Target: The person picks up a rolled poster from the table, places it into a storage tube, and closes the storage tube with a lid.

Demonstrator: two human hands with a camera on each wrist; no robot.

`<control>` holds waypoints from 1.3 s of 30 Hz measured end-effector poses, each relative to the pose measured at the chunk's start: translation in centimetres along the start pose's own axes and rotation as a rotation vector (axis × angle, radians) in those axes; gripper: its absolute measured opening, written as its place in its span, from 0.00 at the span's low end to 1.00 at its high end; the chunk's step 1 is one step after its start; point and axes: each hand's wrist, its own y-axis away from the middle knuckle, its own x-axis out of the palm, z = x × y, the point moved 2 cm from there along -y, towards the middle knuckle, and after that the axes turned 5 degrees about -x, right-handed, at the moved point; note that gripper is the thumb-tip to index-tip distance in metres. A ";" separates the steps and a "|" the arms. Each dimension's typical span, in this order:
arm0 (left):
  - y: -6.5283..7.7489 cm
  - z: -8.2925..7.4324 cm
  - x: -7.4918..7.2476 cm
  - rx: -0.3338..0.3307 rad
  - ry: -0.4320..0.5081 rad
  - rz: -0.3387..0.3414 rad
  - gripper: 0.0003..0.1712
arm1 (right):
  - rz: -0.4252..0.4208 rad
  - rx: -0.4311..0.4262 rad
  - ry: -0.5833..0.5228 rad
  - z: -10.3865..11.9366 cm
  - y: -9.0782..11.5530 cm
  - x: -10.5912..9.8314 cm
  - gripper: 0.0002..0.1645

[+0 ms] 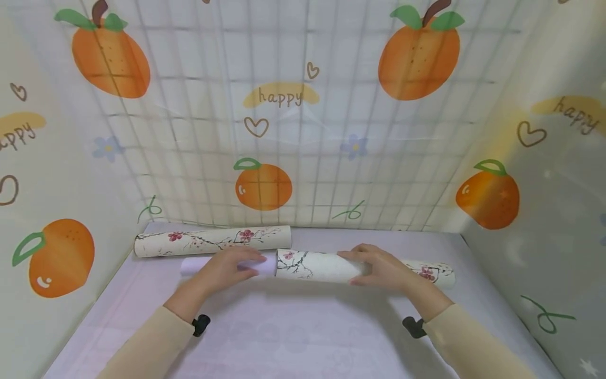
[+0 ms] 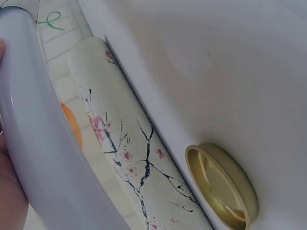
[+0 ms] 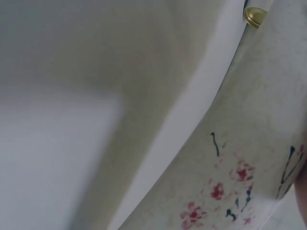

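Note:
In the head view my left hand (image 1: 230, 268) holds a smooth pale lavender roll (image 1: 265, 263), thumb on the near side and fingers over the far side. The roll's right end sits inside the left end of a white tube with plum blossom print (image 1: 322, 266). My right hand (image 1: 379, 265) grips this tube around its right half. Behind and to the left lies a second blossom-printed tube (image 1: 213, 241), apart from the hands. A round gold cap (image 2: 223, 187) lies beside that tube in the left wrist view; the head view does not show it.
A lavender table surface (image 1: 293, 337) spreads in front of the hands. Fabric walls printed with oranges (image 1: 263, 187) and hearts stand at the back and both sides. A black wrist strap mount (image 1: 201, 325) shows at the left wrist.

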 end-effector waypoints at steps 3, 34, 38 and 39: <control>0.0 0.0 0.0 -0.009 -0.001 0.005 0.20 | 0.007 -0.001 -0.001 0.1 0.0 0.2 0.43; -0.5 -1.0 0.6 0.046 -0.064 -0.003 0.20 | 0.025 0.014 -0.057 0.0 0.1 0.9 0.43; -0.5 -1.2 0.7 0.060 -0.059 -0.011 0.19 | 0.024 0.010 -0.061 0.1 0.1 1.1 0.43; -0.5 -1.2 0.7 0.069 -0.057 -0.013 0.19 | 0.024 0.009 -0.063 0.1 0.2 1.1 0.43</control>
